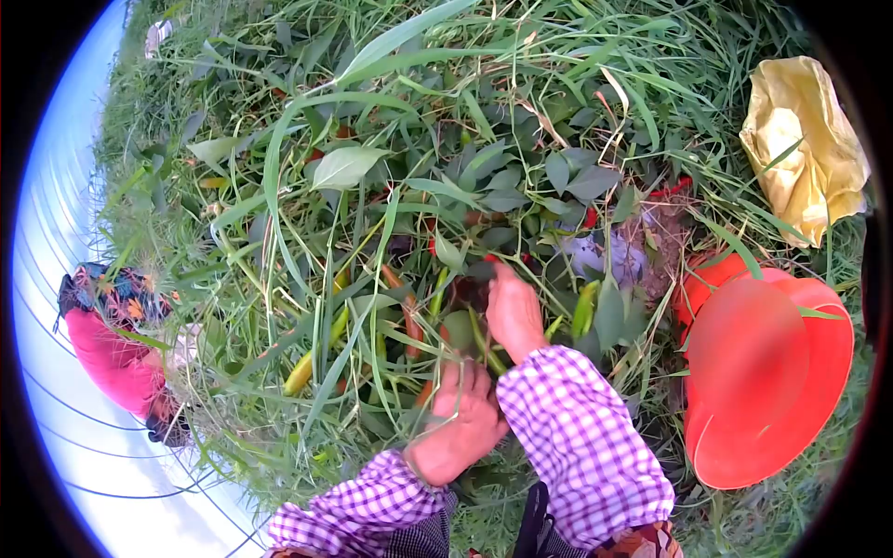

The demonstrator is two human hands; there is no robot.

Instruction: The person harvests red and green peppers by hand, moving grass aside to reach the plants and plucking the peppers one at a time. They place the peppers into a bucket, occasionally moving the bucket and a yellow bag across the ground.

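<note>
Both hands reach into a dense pepper plant with green, orange and red peppers among grass. My left hand point(458, 430) is low among the leaves, its back up and fingers curled, the fingertips partly hidden by foliage. Just right of it and higher, my right hand point(513, 309) has its fingers bent together near something red, its fingertips partly covered by leaves. An orange-red pepper point(412, 324) hangs left of the hands. A yellow-green pepper point(299, 374) lies further left, and another yellow-green pepper point(584, 309) is right of my right hand.
A red bucket point(828, 372) lies tipped in the grass at the right. Above it is a crumpled yellow bag point(802, 139). Another person point(107, 358) in pink bends at the far left, beside the ribbed greenhouse cover point(56, 409). Long grass blades cross over the plant.
</note>
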